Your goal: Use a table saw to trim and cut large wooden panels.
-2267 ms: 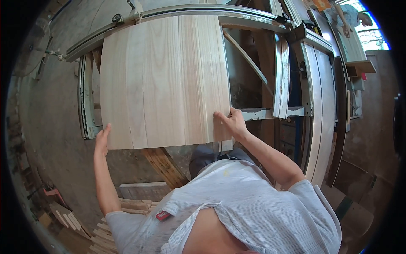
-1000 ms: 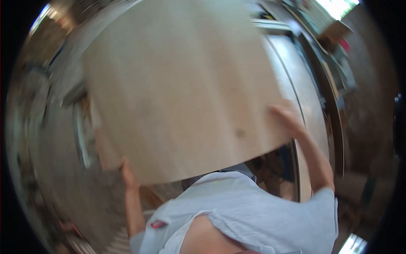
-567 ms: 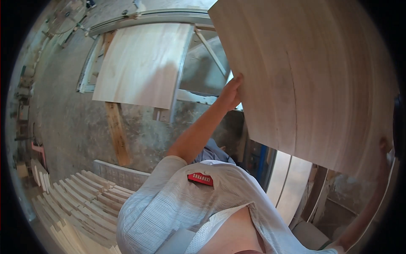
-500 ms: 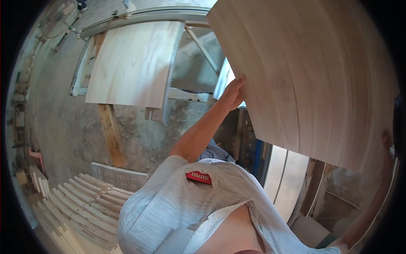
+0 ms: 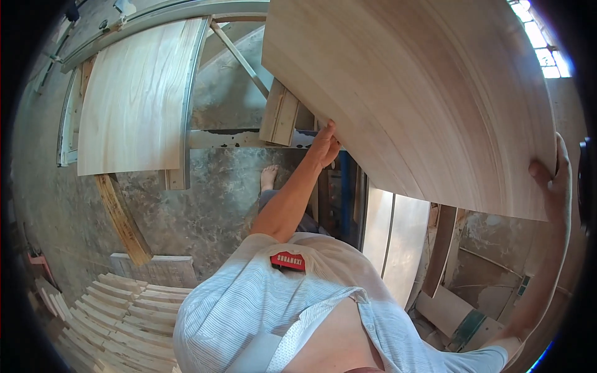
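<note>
A large flat wooden panel (image 5: 410, 105) with brown grain fills the upper right, raised and tilted in front of me. At its lower left edge, my left hand (image 5: 324, 146) grips it, thumb on the near face and the other fingers mostly hidden behind. Around its right edge wraps my right hand (image 5: 553, 177), thumb lying on the face. Another pale panel (image 5: 140, 99) lies flat on a metal-edged frame at the left, apart from both hands. Close beyond my left hand, a short wooden block (image 5: 279, 115) sits on the frame.
Stacked wooden strips (image 5: 124, 317) lie at the lower left, beside a pale board (image 5: 152, 267). A rough timber (image 5: 123, 219) slants below the left panel. Upright pale boards (image 5: 395, 242) stand under the held panel. A metal rail (image 5: 168, 25) crosses the far side.
My view has swung to the right, so the frame and left panel sit further left. The held panel has shifted leftward in view, and my right hand shows more clearly on its edge.
</note>
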